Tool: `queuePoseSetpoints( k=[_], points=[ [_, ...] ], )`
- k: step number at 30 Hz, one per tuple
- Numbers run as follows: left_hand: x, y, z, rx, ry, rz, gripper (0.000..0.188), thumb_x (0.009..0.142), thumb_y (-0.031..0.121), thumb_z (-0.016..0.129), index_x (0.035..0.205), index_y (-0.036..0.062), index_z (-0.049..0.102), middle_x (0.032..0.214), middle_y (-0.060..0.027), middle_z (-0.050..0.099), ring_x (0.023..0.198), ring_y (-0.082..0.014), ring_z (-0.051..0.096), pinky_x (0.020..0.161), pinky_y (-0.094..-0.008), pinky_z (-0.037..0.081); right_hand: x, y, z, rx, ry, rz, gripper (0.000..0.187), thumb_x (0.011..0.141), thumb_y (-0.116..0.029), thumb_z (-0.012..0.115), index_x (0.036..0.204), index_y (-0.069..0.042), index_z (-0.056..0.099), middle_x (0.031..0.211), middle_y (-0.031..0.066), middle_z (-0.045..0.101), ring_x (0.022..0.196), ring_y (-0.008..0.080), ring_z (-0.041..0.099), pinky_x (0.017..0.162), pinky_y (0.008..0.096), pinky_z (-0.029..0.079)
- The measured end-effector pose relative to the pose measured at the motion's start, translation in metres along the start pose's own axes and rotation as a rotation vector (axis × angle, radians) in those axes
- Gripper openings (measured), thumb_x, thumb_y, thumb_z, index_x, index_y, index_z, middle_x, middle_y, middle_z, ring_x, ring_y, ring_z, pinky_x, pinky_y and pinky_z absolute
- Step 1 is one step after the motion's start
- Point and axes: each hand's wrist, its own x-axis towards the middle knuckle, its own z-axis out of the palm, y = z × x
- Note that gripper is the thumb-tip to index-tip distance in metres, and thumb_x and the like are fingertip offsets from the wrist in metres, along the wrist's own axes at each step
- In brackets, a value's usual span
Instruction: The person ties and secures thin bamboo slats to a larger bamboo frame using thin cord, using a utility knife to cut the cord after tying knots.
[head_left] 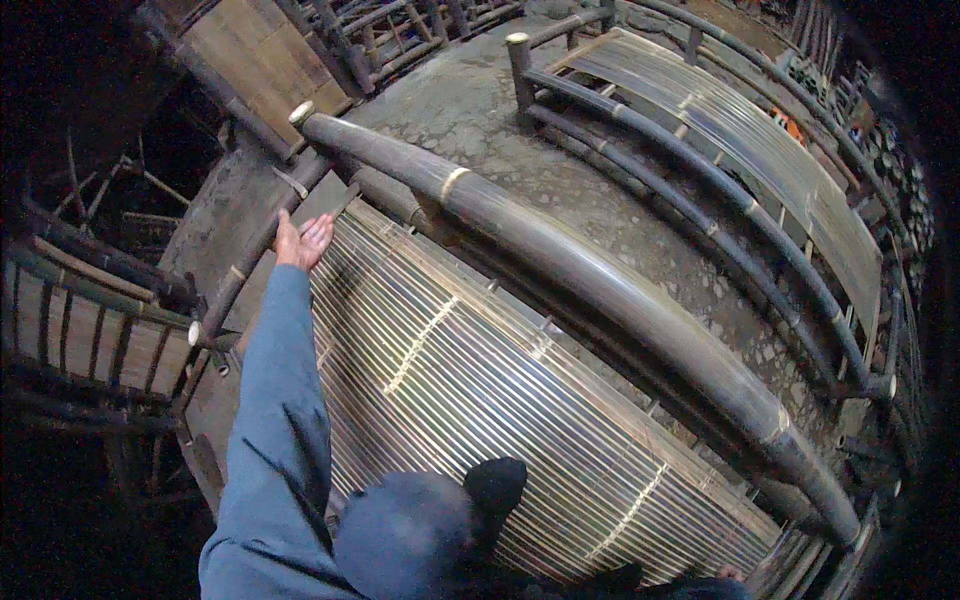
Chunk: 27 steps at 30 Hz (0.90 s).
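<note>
My left hand (304, 241) reaches out at the end of a blue-grey sleeve, palm up and fingers stretched apart, holding nothing. It hovers at or just over the far left corner of a slatted bamboo bench (470, 400), beside its dark end pole (236, 275); whether it touches the pole I cannot tell. Pale lashing crosses the slats in rows. A thick bamboo rail (560, 270) runs along the bench's far side. Of my right hand (732, 573) only a sliver shows by the slats at the lower right; its fingers are mostly hidden.
My bent knee (405, 530) and dark shoe (496, 487) are over the slats. Beyond a stone-patched floor (480, 120) stands another bamboo bench (740, 130). At the left are a slatted bamboo piece (90, 335) and a brown flat panel (260, 65). Bamboo frames crowd the back.
</note>
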Motion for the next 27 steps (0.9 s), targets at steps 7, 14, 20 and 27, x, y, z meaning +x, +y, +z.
queuePoseSetpoints(
  k=[7,14,20,27],
  points=[
    [0.123,0.022,-0.011,0.059,-0.214,-0.028,0.041,0.107,0.040,0.050,0.106,0.0000,0.058,0.093,-0.0107,0.067,0.073,-0.0196,0.064,0.060,-0.0307,0.055,-0.049,-0.161,0.100,0.108,-0.486,-0.397,0.013,0.096,-0.013,0.066,0.092,-0.002,0.067,0.077,-0.0010,0.063,0.072,0.0077,0.056,0.067,0.0253,0.046],
    [0.040,-0.022,0.022,-0.086,-0.312,0.018,0.022,0.105,0.023,0.053,0.094,0.0045,0.058,0.078,-0.0022,0.058,0.064,-0.0132,0.052,0.054,-0.0266,0.046,-0.061,-0.200,0.150,0.174,-0.731,-0.206,0.017,0.098,-0.013,0.063,0.093,0.003,0.066,0.078,0.0089,0.065,0.074,0.0150,0.059,0.069,0.0321,0.049],
    [-0.143,-0.145,0.053,0.049,-0.484,-0.172,0.019,0.100,0.022,0.054,0.091,0.0062,0.060,0.076,-0.0043,0.060,0.063,-0.0146,0.058,0.056,-0.0285,0.049,-0.028,-0.373,0.174,0.073,-0.718,-0.782,0.016,0.097,-0.012,0.062,0.101,0.003,0.066,0.096,0.0206,0.066,0.089,0.0324,0.063,0.083,0.0400,0.049],
    [-0.354,-0.340,0.059,0.462,-0.747,-0.379,0.014,0.097,0.010,0.059,0.107,0.0018,0.063,0.091,-0.0123,0.072,0.074,-0.0249,0.069,0.074,-0.0371,0.058,-0.028,-0.469,0.212,0.031,-0.588,-1.273,0.037,0.090,-0.009,0.065,0.125,0.003,0.059,0.120,0.0272,0.062,0.112,0.0435,0.060,0.098,0.0475,0.048]
  ],
)
